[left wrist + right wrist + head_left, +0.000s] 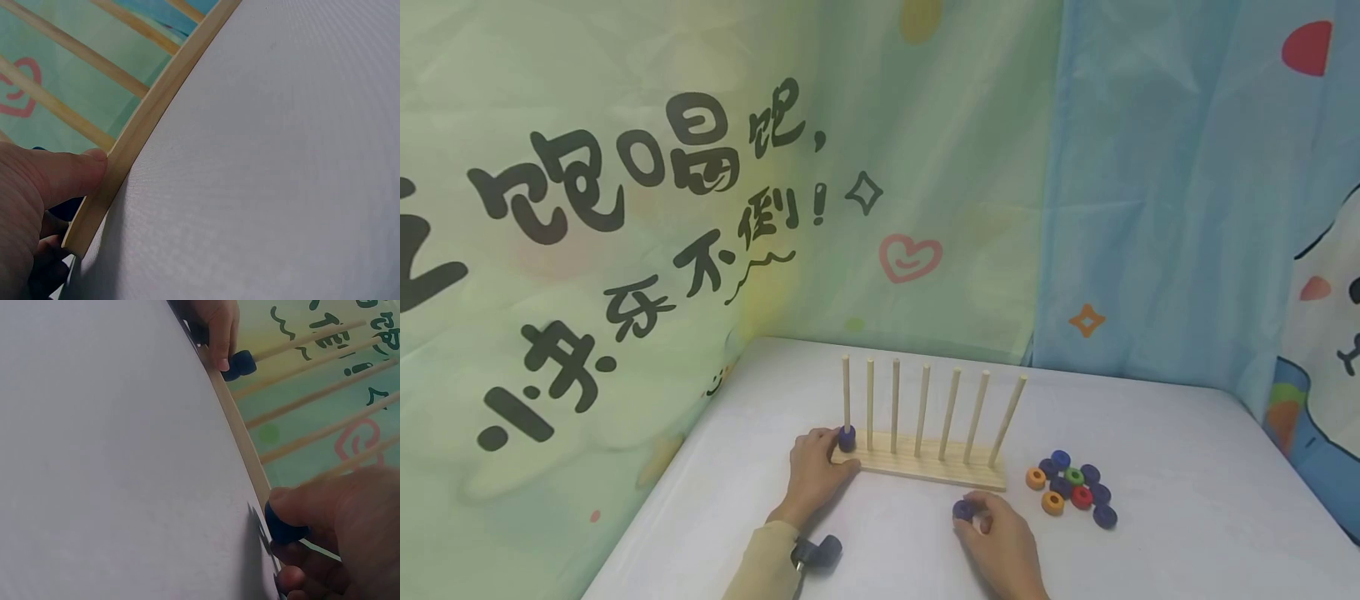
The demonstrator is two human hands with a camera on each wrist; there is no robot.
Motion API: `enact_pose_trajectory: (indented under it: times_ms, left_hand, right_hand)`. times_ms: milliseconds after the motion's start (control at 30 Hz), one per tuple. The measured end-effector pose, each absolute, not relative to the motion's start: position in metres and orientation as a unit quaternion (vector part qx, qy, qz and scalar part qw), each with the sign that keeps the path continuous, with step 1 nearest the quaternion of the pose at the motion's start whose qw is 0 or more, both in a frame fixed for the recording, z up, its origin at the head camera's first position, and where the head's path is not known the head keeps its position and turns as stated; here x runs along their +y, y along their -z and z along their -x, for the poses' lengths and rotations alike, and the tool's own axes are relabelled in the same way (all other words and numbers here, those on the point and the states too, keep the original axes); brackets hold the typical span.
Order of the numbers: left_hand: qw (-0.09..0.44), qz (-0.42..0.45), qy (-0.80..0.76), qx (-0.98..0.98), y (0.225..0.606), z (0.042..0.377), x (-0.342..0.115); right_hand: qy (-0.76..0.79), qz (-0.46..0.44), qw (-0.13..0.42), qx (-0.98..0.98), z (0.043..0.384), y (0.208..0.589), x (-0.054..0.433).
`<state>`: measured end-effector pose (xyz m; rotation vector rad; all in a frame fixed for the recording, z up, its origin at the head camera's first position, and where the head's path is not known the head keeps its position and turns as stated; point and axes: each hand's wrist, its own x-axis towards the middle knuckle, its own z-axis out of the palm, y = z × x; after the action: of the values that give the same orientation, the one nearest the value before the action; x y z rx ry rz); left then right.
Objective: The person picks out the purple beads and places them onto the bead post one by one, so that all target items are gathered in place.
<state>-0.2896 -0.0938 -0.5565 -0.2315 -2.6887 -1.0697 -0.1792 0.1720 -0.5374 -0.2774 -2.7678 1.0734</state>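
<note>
A wooden peg rack (925, 472) with a row of upright pegs stands on the white table. My left hand (814, 471) grips its left end, thumb along the front edge of the base. Two dark blue beads (240, 365) sit stacked at the bottom of the leftmost peg, right by the left fingers. In front of the rack's right part, my right hand (1003, 537) pinches another dark blue bead (962, 510) between thumb and fingers. The right wrist view shows this held bead (284, 528) low, near the base's edge.
Right of the rack lies a loose group of beads: several dark blue ones (1105, 517), two orange (1052, 502), a red (1082, 497) and a green (1074, 477). Patterned curtains (970, 208) hang behind the white table (1187, 483).
</note>
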Motion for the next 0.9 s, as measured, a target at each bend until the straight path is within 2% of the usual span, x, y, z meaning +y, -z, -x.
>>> enact_pose_trajectory:
  times_ms: [900]
  left_hand:
    - [0.137,0.087,0.370,-0.915,0.556,0.287,-0.094]
  right_hand:
    - [-0.367,0.102,0.078,-0.921,0.180,0.535,0.147]
